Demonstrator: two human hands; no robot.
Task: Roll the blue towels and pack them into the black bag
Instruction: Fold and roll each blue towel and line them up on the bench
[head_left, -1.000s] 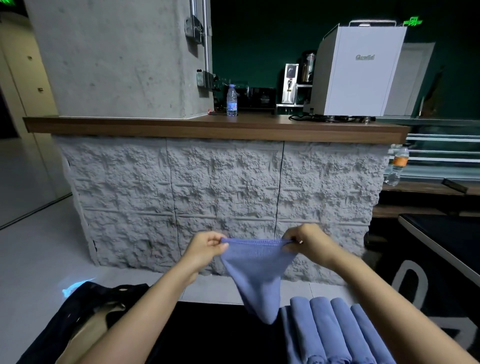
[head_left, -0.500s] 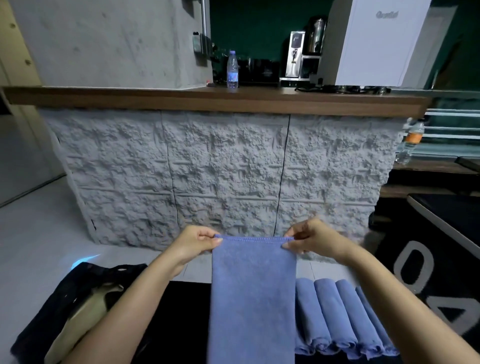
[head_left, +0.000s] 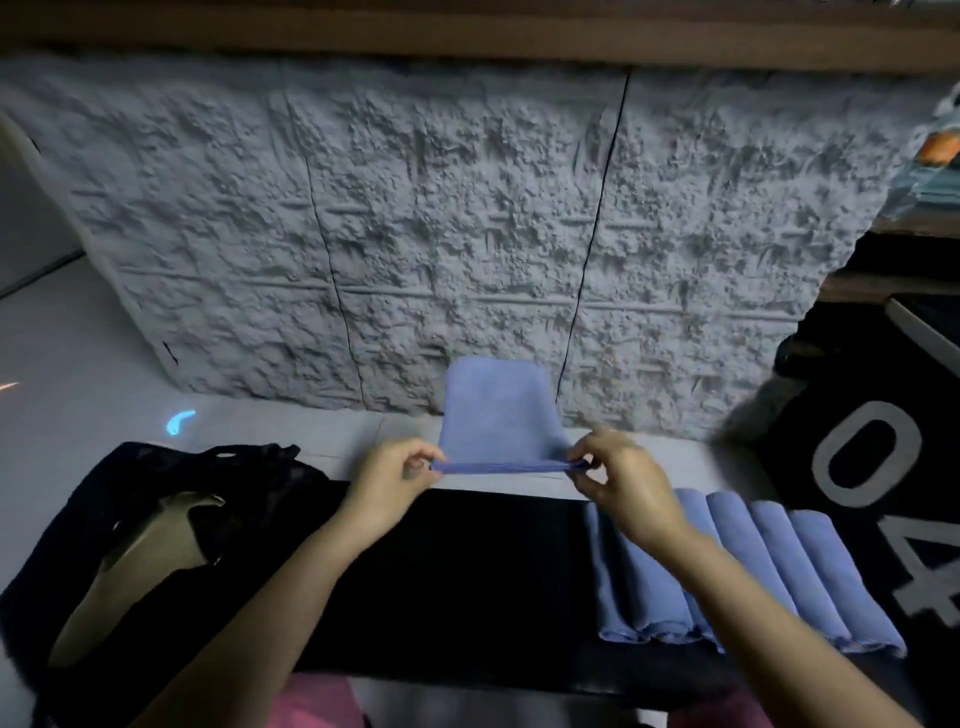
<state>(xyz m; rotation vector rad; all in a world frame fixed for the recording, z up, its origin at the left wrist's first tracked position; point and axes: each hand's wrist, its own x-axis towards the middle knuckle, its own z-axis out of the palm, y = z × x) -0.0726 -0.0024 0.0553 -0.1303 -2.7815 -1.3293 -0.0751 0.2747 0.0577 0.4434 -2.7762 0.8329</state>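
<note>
**Head view.** The left hand (head_left: 395, 480) and right hand (head_left: 623, 491) each pinch one corner of the blue towel (head_left: 496, 410) between thumb and fingertips. Its near hem is drawn straight between them above the far edge of the black table (head_left: 467, 582). The rest of the cloth stands up and away from the person, toward the stone-faced counter (head_left: 415, 234); none of it appears to touch the table. A row of rolled towels (head_left: 769, 566) lies side by side at the right of the table. The black bag (head_left: 156, 499) sits open at the left, its pale lining showing.

The step in hand is judged to be spreading the towel for rolling. It would go well if both pinches hold the hem taut and level and the cloth is laid flat on the bare strip between bag and row. Creases should then be smoothed out, and the roll started tight and square from one short end so that its width matches the finished ones.

Motion blur softens the towel's far end, so whether it is single or doubled there cannot be told. The right forearm covers part of the row, leaving the count uncertain. The bag's interior is dark, so any towels inside cannot be seen. A bottle (head_left: 943, 145) and the numbered floor mat (head_left: 883, 467) are cut off at the right edge.
</note>
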